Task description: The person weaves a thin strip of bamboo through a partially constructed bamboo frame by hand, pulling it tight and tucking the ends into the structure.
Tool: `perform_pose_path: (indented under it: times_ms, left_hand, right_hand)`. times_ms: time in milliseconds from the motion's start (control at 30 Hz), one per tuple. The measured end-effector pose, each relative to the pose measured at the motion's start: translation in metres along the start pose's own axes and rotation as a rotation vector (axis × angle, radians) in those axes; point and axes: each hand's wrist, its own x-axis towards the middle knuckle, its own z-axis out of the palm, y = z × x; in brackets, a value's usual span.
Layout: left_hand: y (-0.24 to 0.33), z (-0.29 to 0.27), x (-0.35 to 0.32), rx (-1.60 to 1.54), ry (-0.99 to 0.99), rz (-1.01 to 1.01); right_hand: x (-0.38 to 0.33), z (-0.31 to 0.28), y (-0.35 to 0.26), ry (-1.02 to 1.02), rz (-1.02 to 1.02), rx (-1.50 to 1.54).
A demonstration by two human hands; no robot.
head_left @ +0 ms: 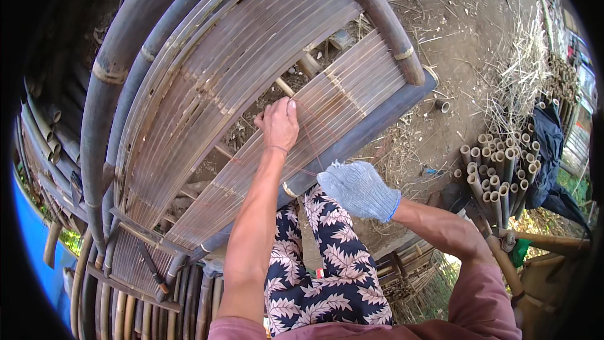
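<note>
My left hand [280, 124] is bare, its fingers bent down over the inner edge of a narrow bamboo slat panel [343, 97], beside a pale bamboo crosspiece [285, 87]. Its fingertips are hidden in the gap. A thin red string [308, 131] runs from near its thumb across the slats. At the other end, my right hand [358, 190], in a grey knitted glove, is closed on the string in front of a thick dark bamboo rail [371, 127]. A wider slat panel [251, 38] lies beyond the gap. Faint red strands also cross the slats left of my wrist.
Thick curved bamboo poles [110, 66] frame the far left side. A knife [151, 267] lies on a small slatted section at lower left. Cut bamboo tubes [500, 170] stand bundled at right, beside dark cloth [548, 157]. Straw and chips litter the dirt ground [450, 38].
</note>
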Motion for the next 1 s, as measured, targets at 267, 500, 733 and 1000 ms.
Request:
perform_pose_path:
  times_ms: [267,500,733,1000]
  left_hand:
    - [-0.001,0.002,0.001,0.047,0.087,0.002]
    - [0.009,0.021,-0.002,0.438,0.341,0.127]
    - [0.007,0.027,-0.007,0.499,0.347,0.176]
    - [-0.001,0.021,-0.009,0.468,0.390,0.173]
  right_hand:
    - [-0.037,-0.052,0.114,-0.067,0.301,-0.214]
    - [0.109,-0.064,0.153,0.578,-0.064,-0.510]
    - [0.123,-0.047,0.181,0.493,0.072,-0.427]
    - [0.135,-0.042,0.165,0.465,0.029,-0.610]
